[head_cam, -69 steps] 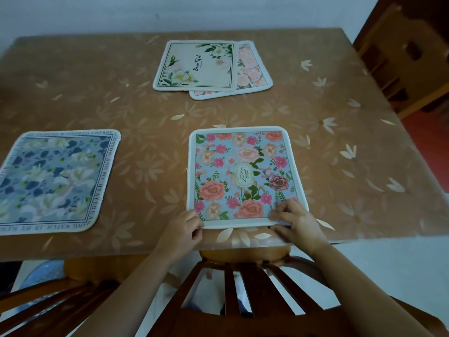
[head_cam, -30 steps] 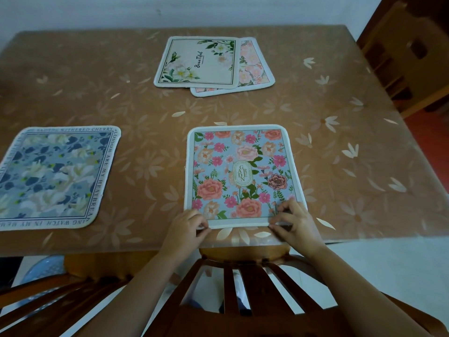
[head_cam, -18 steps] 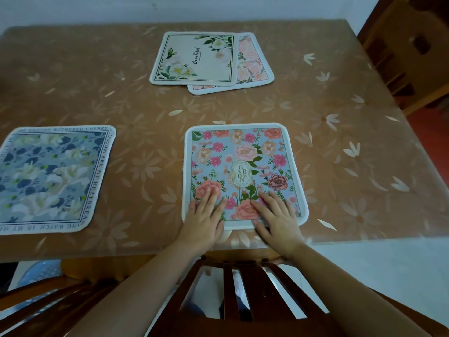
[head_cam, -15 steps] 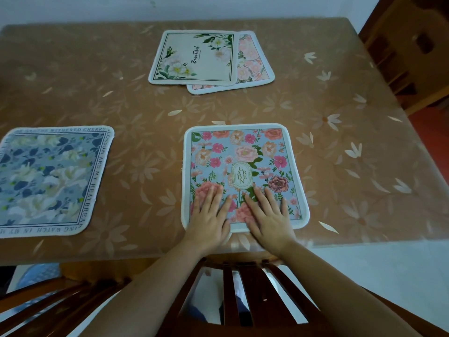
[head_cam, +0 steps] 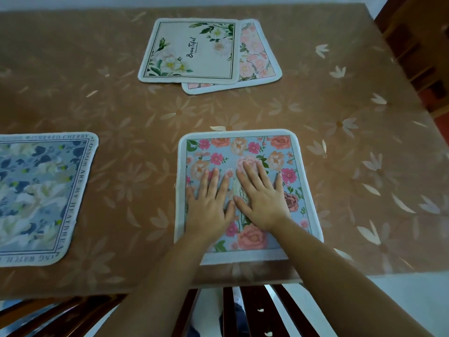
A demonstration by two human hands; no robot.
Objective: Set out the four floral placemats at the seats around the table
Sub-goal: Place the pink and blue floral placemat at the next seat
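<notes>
The table [head_cam: 315, 147], under its brown daisy-print cover, fills most of the frame; its near edge runs along the lower part of the frame and its right edge slants down the right side. Open cover lies in the centre and across the whole right half. You have clear room there.

A dark slatted chair back [head_cam: 245, 310] stands at bottom centre, tight against the near edge, with your forearms passing over it. A second wooden chair [head_cam: 422, 45] sits at upper right, off the table corner.

The blue-and-white placemat [head_cam: 41, 198] lies at middle left, cut off by the frame's left border. The pink-flowered placemat [head_cam: 245, 152] lies at lower centre, its near border just short of the table edge. At top centre, the cream placemat [head_cam: 189, 51] overlaps the pale pink placemat [head_cam: 257, 57], covering most of it; only its right strip and lower edge show.

Your left hand [head_cam: 210, 203] and right hand [head_cam: 261, 195] rest palm down, side by side, on the pink-flowered placemat, fingers extended flat and slightly spread, gripping nothing.
</notes>
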